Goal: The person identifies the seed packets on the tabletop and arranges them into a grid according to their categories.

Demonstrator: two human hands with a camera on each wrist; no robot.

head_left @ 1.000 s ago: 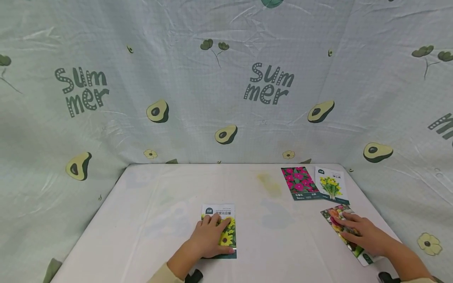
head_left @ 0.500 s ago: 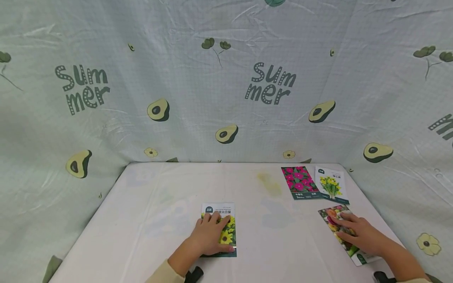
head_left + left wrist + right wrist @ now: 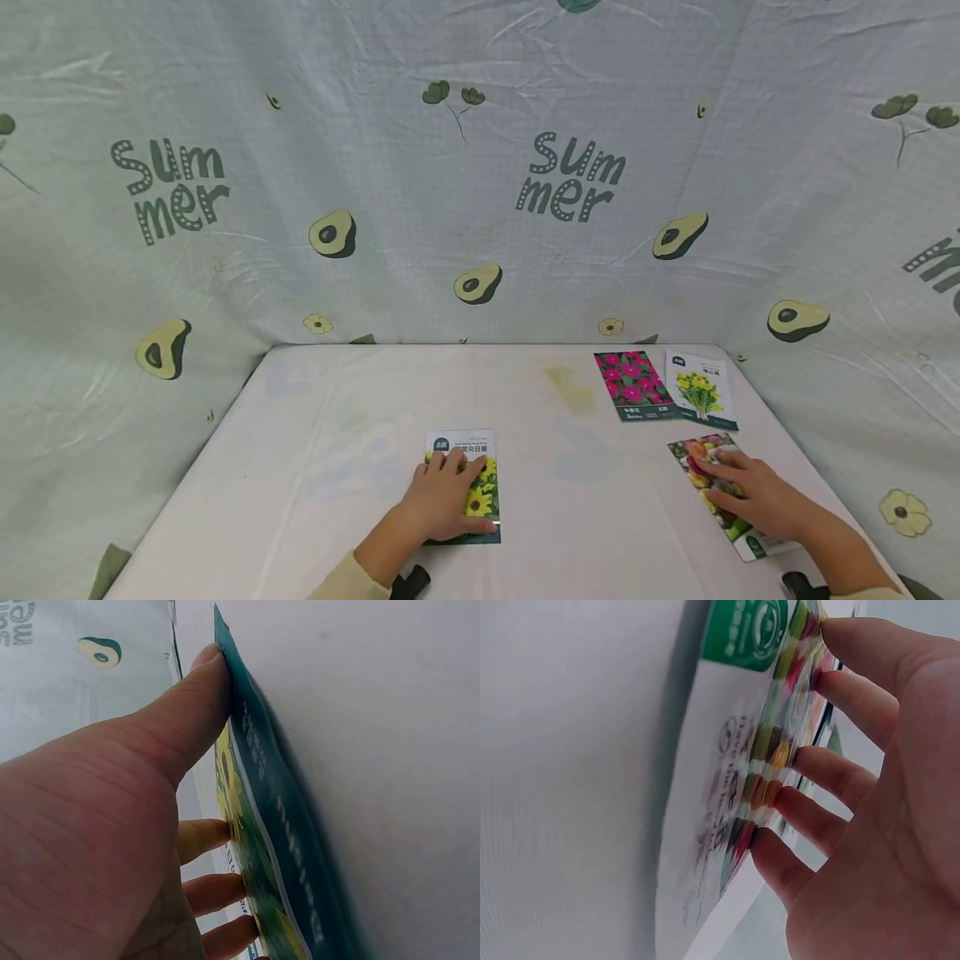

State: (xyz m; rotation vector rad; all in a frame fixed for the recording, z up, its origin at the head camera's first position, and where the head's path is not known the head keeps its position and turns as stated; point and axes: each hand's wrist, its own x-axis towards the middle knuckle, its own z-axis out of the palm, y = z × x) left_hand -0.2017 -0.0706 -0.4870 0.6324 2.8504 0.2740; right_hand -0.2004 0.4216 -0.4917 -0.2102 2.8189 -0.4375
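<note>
In the head view, a seed packet with yellow sunflowers lies flat on the table. My left hand rests on it, fingers spread, thumb near its lower edge. The left wrist view shows thumb and fingertips touching the packet's face, its dark teal strip uncovered. Further right, a packet with a multicoloured print lies tilted under my right hand. In the right wrist view, the spread fingertips press that packet's face, beside its green logo; its white part is exposed.
A packet with pink flowers and a white packet with yellow flowers lie at the back right, their edges meeting. The white-covered table ends at a patterned cloth behind and at both sides.
My right hand has slid its packet a little to the left along the table. The left hand and the sunflower packet have stayed in place.
</note>
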